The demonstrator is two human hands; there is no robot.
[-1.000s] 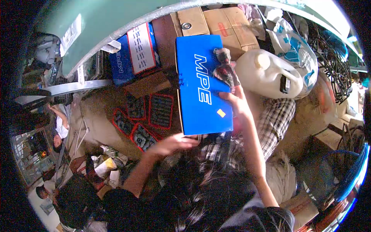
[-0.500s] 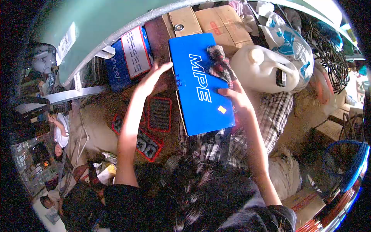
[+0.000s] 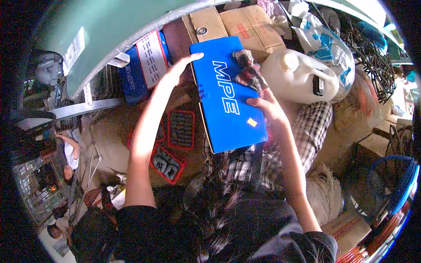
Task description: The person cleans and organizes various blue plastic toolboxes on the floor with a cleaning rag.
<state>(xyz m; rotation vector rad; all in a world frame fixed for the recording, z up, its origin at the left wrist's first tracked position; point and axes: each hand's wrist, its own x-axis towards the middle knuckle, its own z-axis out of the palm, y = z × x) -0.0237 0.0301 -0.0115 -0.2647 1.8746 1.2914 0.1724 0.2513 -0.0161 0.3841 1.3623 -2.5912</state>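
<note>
A long blue box (image 3: pixel 226 94) with white letters MPE rests over my lap. My left hand (image 3: pixel 180 69) grips its far left corner, fingers curled over the top edge. On the box's right side, my right hand (image 3: pixel 268 109) presses thumb and fingers onto the lid, and also pinches a dark red and grey rag (image 3: pixel 247 72) that lies on the lid. A small yellow sticker (image 3: pixel 251 122) sits near my right thumb.
A white plastic jug (image 3: pixel 302 76) lies right of the box. Cardboard boxes (image 3: pixel 245 24) stand behind it. A second blue MPE box (image 3: pixel 142 63) leans at the left. Red-framed dark parts (image 3: pixel 175 136) lie on the brown floor. Black cables (image 3: pixel 372 57) pile at right.
My left hand left the box's near edge, rose along its left side and now grips the far left corner. The box has tilted and shifted slightly left. My right hand stays on it.
</note>
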